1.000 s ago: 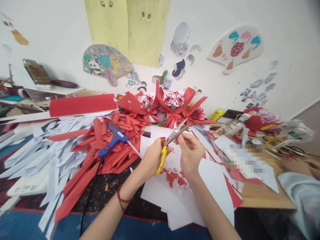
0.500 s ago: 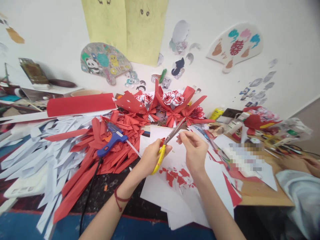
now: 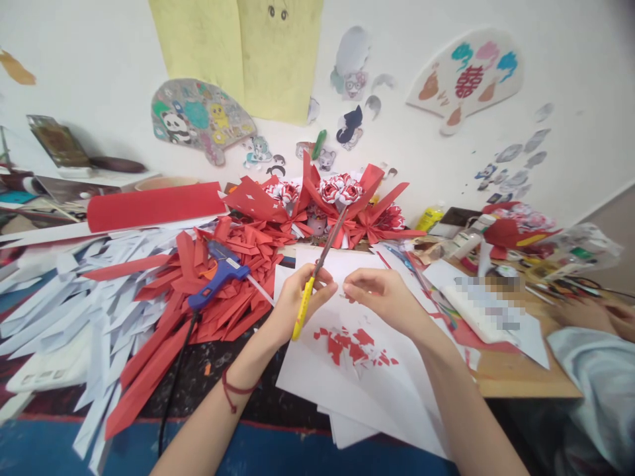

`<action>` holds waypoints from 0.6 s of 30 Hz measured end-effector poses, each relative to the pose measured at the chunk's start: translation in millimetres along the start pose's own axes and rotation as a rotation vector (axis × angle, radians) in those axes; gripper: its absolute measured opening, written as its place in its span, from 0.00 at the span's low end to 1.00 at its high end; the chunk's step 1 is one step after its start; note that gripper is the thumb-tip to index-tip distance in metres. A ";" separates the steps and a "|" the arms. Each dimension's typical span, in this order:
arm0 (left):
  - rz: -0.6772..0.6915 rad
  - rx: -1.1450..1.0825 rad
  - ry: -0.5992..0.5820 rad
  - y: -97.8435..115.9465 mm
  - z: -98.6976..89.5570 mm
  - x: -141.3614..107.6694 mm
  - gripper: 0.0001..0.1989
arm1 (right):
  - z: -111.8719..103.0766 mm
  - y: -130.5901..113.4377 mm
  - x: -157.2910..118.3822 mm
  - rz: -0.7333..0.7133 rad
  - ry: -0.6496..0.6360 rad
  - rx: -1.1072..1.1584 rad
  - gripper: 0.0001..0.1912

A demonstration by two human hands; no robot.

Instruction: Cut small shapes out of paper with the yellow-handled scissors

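My left hand (image 3: 284, 309) is closed around scissors with yellow handles (image 3: 303, 309), and their blades point up and away from me. Close to its right, my right hand (image 3: 384, 291) has thumb and fingers pinched together. Something tiny may be between those fingertips, too small to make out. A small gap separates the two hands. Below them, red and white paper scraps (image 3: 350, 346) lie in a loose pile on white paper sheets (image 3: 317, 387).
Left of the sheets, a blue glue gun (image 3: 218, 281) rests on folded red paper strips (image 3: 258, 254), beside folded white strips (image 3: 54, 297). Red-wrapped paper flowers (image 3: 342, 190) stand against the wall. At right, another person's arm (image 3: 590, 314) rests by a wooden table (image 3: 526, 383).
The scissors have turned more upright. My right hand has lowered, its fingertips now nearer my left hand. The view has shifted slightly.
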State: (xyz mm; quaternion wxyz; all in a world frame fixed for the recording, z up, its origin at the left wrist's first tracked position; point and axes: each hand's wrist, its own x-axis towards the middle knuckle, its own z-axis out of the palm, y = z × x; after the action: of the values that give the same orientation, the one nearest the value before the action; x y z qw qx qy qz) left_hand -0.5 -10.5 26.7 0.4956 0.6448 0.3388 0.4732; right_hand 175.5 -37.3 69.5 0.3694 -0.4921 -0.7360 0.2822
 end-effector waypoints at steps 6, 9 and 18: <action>0.015 0.010 -0.032 -0.9 -1.7 -0.6 0.11 | 0.9 -2.7 1.9 -0.066 -0.056 -0.102 0.08; 0.004 0.020 -0.021 0.7 -0.8 -0.3 0.09 | 1.5 -2.3 2.1 -0.067 -0.052 -0.119 0.08; 0.000 -0.002 -0.047 -4.2 -0.2 -0.3 0.10 | 0.7 -2.2 3.5 -0.043 -0.060 -0.160 0.07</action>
State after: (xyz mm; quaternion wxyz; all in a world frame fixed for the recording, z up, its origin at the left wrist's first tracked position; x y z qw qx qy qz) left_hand -0.7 -9.5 22.6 0.5040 0.6552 0.3264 0.4584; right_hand 172.9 -34.9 71.8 0.3126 -0.4954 -0.7774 0.2292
